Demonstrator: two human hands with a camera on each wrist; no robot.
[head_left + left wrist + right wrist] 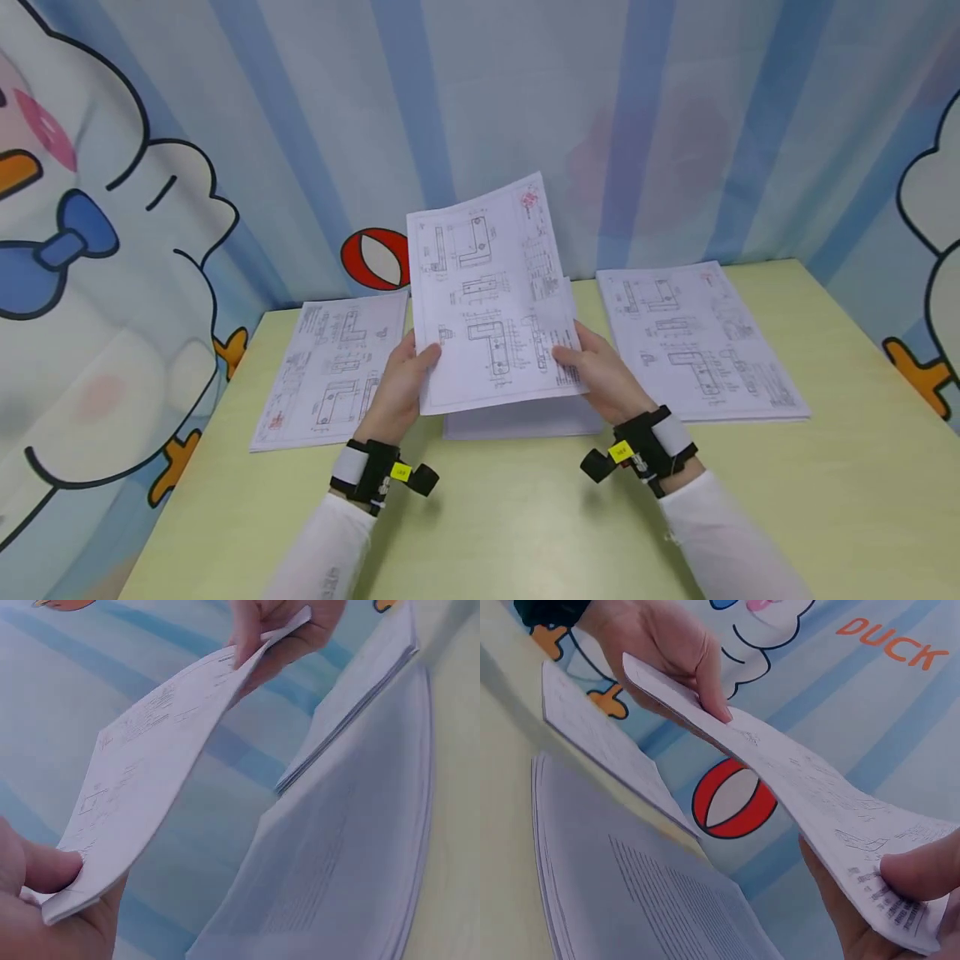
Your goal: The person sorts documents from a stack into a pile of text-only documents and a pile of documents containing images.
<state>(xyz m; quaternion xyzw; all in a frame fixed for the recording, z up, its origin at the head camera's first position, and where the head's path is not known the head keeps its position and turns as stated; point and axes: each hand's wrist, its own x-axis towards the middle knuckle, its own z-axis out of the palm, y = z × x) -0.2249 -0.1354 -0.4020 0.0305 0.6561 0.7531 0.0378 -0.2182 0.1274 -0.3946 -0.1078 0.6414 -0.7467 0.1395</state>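
Observation:
Between both hands a stack of paper sheets (487,275), printed with technical drawings, is held up tilted above the table. My left hand (401,379) pinches its lower left edge, thumb on the printed face and fingers behind. On the lower right edge my right hand (607,375) grips in the same way. The wrist views show the held stack as several sheets thick and slightly bowed. Under it lies another paper stack (525,425), partly hidden; its top sheet carries lines of text, seen in the right wrist view.
A stack of drawing sheets (330,367) lies at the left of the pale yellow-green table (510,517), and a further stack (697,342) at the right. Behind the table hangs a striped blue backdrop (510,100) with cartoon figures. Both wrists wear strapped cameras.

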